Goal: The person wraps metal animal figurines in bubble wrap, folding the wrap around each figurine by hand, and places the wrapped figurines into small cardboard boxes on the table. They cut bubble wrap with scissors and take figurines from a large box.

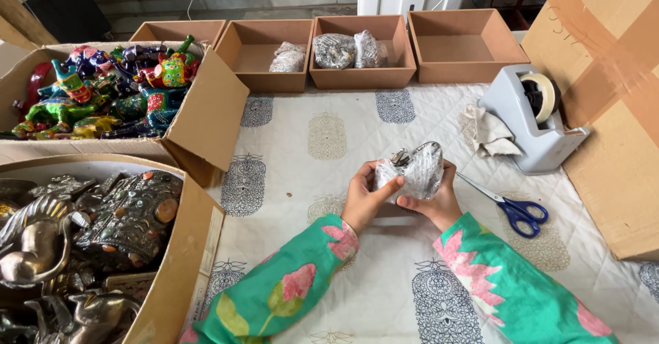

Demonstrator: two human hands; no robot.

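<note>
While you hold the wrapped figurine [414, 172] over the middle of the quilted surface [322, 138], your left hand [365, 200] clasps its near-left side, thumb laid across the clear bubble wrap, and your right hand [439, 196] cups it from the right, fingers [410, 202] curled under and pinching the wrap shut. A bit of dark metal pokes out at the top of the bundle.

Along the far edge stand four shallow brown trays: the leftmost tray [177, 31] looks bare, the second tray [264, 52] holds one wrapped bundle [288, 57], the third tray [362, 55] holds two wrapped bundles [350, 49], and the rightmost tray [463, 45] shows only its floor. To your left, an open carton [206, 117] is packed with brightly painted animal figures [110, 90]; nearer you, another carton [180, 261] holds dull metal figures [75, 241]. A large taped cardboard box [607, 104] stands at the right, beside a grey tape dispenser [532, 117], a crumpled cloth [489, 132] and blue-handled scissors [511, 209].
</note>
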